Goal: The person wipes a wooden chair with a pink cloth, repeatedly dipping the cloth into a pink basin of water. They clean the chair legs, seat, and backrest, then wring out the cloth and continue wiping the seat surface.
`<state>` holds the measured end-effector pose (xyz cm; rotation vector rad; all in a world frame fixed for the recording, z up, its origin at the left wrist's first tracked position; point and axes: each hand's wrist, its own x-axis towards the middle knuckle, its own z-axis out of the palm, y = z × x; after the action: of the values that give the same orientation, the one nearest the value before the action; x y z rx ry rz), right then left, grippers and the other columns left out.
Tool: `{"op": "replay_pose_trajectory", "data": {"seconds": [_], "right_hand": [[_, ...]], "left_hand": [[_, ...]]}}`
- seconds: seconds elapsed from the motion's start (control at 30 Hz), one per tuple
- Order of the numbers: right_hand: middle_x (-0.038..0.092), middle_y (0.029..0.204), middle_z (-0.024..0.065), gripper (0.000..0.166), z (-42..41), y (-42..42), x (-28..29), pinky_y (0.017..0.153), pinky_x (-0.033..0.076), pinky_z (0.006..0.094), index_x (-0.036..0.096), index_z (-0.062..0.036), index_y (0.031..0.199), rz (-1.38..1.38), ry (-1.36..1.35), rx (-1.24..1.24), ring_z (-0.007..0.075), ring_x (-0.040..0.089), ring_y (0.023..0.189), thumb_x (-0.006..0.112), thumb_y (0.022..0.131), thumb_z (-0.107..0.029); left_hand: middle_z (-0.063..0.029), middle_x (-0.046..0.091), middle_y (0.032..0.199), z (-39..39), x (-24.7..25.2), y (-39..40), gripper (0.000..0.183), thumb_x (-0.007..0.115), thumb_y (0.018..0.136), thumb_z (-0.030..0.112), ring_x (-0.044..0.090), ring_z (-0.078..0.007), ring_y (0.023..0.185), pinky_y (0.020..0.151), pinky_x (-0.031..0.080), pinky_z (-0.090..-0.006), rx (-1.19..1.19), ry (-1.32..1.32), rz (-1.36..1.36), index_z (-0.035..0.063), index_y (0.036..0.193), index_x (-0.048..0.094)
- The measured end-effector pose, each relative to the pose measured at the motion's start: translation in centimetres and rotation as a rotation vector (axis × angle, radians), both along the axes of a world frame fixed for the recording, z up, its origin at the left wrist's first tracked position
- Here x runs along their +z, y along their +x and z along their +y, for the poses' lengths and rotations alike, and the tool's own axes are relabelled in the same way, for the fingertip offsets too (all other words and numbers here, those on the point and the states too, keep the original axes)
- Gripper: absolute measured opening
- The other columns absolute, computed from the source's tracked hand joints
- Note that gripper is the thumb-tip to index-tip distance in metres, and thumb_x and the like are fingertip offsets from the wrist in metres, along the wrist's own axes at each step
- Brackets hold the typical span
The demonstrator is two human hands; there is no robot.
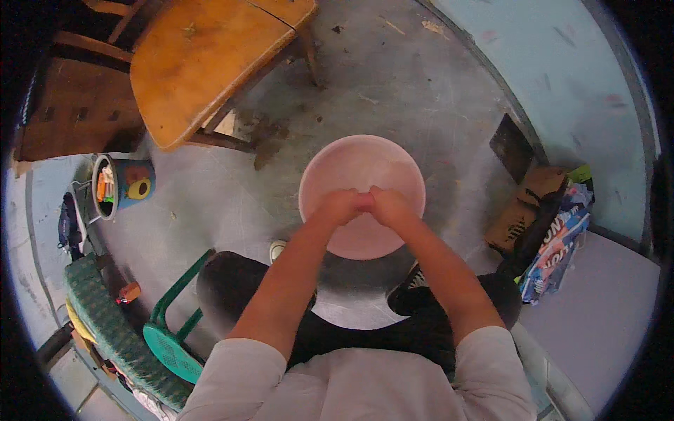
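Observation:
A round pink plastic basin (363,158) stands on the concrete floor in front of me, between my feet and the table. My left hand (343,206) and my right hand (389,206) are close together above it, both in fists. They grip opposite ends of a small reddish-pink item (365,202), perhaps a cloth. Only a short stretch of it shows between the fists; my fingers hide the rest. Both forearms reach forward over my spread knees.
An orange-topped wooden table (210,63) stands at the upper left. Beside it is a bucket (134,184) with things inside. A green plastic stool (171,347) is by my left knee. At right are a cardboard box (526,210) and a printed plastic bag (555,247) along the wall.

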<state>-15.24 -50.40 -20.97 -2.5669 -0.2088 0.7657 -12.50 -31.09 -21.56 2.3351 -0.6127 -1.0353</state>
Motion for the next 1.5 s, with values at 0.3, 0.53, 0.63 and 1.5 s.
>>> {"op": "replay_pose_trajectory", "data": {"seconds": [0.3,0.53,0.63,1.5], "right_hand": [[0.071,0.087,0.0168,0.035,-0.4,0.3,1.2,0.081,0.058,0.0490,0.068,-0.0067,0.106,0.750,0.129,-0.146,0.0405,0.071,0.084,0.083,0.085,-0.031],[0.063,0.136,0.0139,0.061,-1.6,-1.6,1.3,0.097,0.055,0.0472,0.057,-0.0098,0.142,-0.406,0.146,0.238,0.0376,0.061,0.125,0.079,0.085,-0.014],[0.062,0.136,0.0135,0.056,-0.7,-1.7,1.9,0.100,0.054,0.0464,0.060,-0.0084,0.137,-0.427,0.068,0.201,0.0398,0.060,0.124,0.076,0.083,-0.008],[0.064,0.083,0.0039,0.034,-0.3,-1.1,0.2,0.054,0.049,0.0359,0.069,-0.0070,0.112,0.792,0.511,-0.455,0.0167,0.061,0.067,0.080,0.081,-0.014]], "left_hand": [[-0.0203,0.075,0.099,0.7,-1.6,-1.6,0.025,0.075,0.086,0.020,0.074,-0.0366,0.091,0.080,0.058,-0.0506,-0.102,-0.075,-0.167,0.0071,0.107,0.071],[-0.0092,0.071,0.084,1.3,0.7,0.9,0.027,0.078,0.087,0.018,0.067,-0.0186,0.064,0.055,0.056,-0.0348,0.515,-0.178,0.900,0.0077,0.110,0.069],[-0.0062,0.068,0.080,1.4,0.8,1.4,0.022,0.076,0.088,0.016,0.062,-0.0148,0.060,0.052,0.054,-0.0317,0.588,-0.248,1.266,0.0068,0.105,0.067],[-0.0217,0.075,0.104,0.3,-0.5,-1.0,0.022,0.064,0.098,0.024,0.074,-0.0407,0.094,0.080,0.058,-0.0538,-0.152,0.067,-0.266,0.0082,0.112,0.063]]}}
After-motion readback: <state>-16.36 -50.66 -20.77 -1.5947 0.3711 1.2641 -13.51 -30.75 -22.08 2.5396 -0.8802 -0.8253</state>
